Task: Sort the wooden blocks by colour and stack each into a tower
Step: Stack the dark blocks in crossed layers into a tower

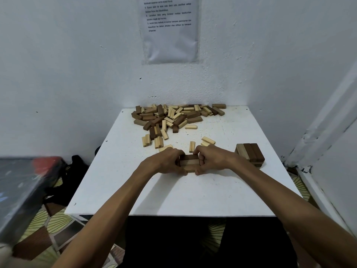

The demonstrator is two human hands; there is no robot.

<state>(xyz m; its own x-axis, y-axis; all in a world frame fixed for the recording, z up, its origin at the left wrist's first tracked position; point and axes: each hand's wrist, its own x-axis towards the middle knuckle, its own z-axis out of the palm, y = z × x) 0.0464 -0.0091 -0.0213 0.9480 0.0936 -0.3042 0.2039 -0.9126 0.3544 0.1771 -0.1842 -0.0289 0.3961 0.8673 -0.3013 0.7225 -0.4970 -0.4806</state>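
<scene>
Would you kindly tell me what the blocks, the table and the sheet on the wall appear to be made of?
The blocks look like unvarnished wood: matt bars in pale and dark brown. The table is probably a white painted or laminated board, matt and speckled with small marks. The sheet seems printed paper under glossy plastic film, given its sheen and wrinkles.

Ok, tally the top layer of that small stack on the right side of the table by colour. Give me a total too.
Top layer of the stack on the right:
Light tan block: 1
Dark brown blocks: 2
Total: 3
</scene>
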